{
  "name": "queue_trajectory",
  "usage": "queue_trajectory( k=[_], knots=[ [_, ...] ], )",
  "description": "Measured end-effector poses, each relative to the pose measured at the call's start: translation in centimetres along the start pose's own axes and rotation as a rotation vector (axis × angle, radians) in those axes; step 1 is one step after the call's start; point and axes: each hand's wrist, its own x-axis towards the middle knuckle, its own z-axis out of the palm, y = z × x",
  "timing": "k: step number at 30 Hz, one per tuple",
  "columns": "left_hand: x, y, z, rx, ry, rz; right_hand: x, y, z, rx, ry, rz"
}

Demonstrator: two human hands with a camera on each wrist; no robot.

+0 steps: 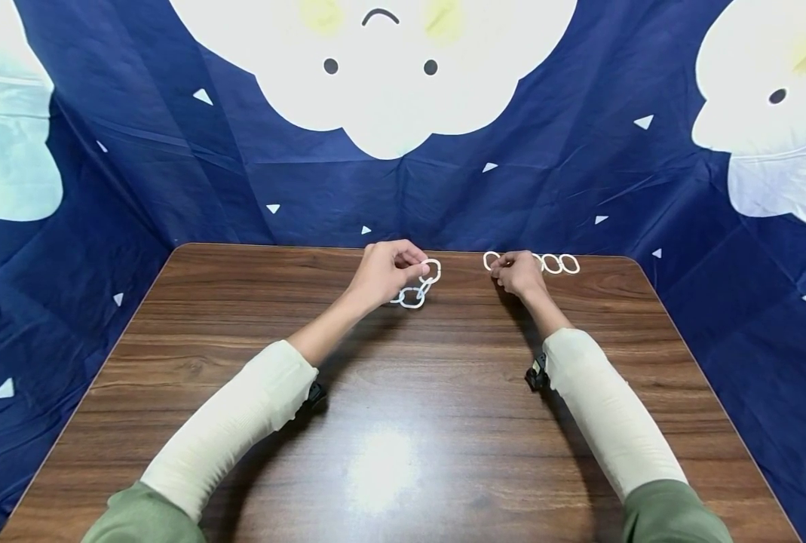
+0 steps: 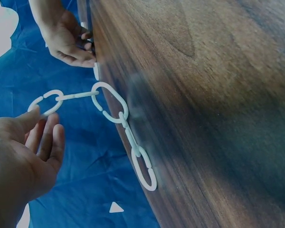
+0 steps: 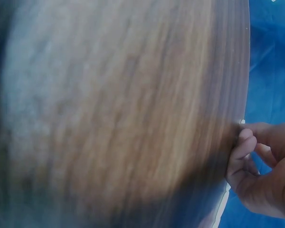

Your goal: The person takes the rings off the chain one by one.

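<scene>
My left hand (image 1: 384, 271) pinches the end link of a white plastic chain (image 2: 110, 102) between thumb and fingertips. The chain is made of several oval links joined together. Its held end is raised, while the far end (image 2: 145, 171) hangs down beside the table edge in the left wrist view. My right hand (image 1: 519, 273) is low at the back edge of the table, fingers curled, with thumb and fingertips together at the leftmost white loose link (image 1: 489, 259) of a row. In the right wrist view only a sliver of that link (image 3: 242, 122) shows past the thumb.
More loose white links (image 1: 560, 263) lie in a row along the back edge, right of my right hand, some hidden behind it. The brown wooden table (image 1: 443, 362) ends just behind them at a blue cloth (image 1: 403, 200) with white clouds.
</scene>
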Motion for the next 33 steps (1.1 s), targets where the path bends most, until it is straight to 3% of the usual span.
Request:
queue_trajectory(
  k=[6, 18, 25, 33],
  knots=[
    [0.0, 0.2, 0.0, 0.0, -0.007, -0.021, 0.2, 0.1, 0.1, 0.012, 0.01, 0.009],
    [0.2, 0.1, 0.2, -0.02, -0.001, 0.001, -0.4, 0.0, -0.1, 0.016, 0.017, -0.005],
    [0.5, 0.3, 0.2, -0.011, 0.004, 0.009, -1.0, -0.9, -0.9, 0.006, -0.006, -0.084],
    [0.7, 0.6, 0.4, -0.002, -0.007, 0.007, -2.1, -3.9, -1.7, -0.018, -0.053, -0.219]
  ],
)
